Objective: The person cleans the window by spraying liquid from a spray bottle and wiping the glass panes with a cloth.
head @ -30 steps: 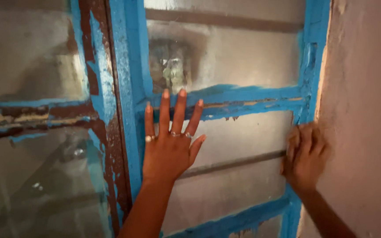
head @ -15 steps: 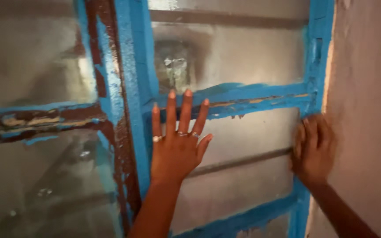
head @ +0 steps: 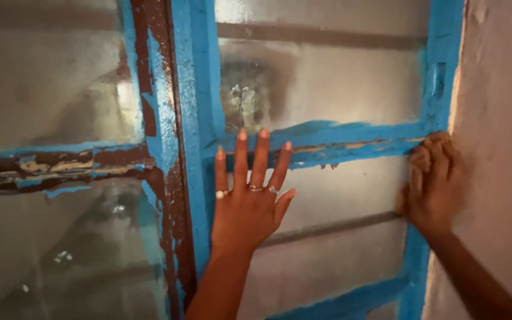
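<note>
— Looking at a blue window frame (head: 192,118) with peeling paint, frosted glass (head: 327,83) in its panes, and a pale plaster wall (head: 499,118) to the right.

— And the left hand (head: 250,204)?

— Flat on the lower pane, fingers (head: 241,160) spread wide, tips on the blue crossbar (head: 351,139), holding nothing.

— The right hand (head: 434,184)?

— Blurred, fingers curled against the frame's right edge beside the wall; whether they grip, I cannot tell.

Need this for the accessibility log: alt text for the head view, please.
A left hand with rings presses flat on a frosted pane of a blue-painted window frame, while the right hand grips the frame's right edge beside a plaster wall.
</note>
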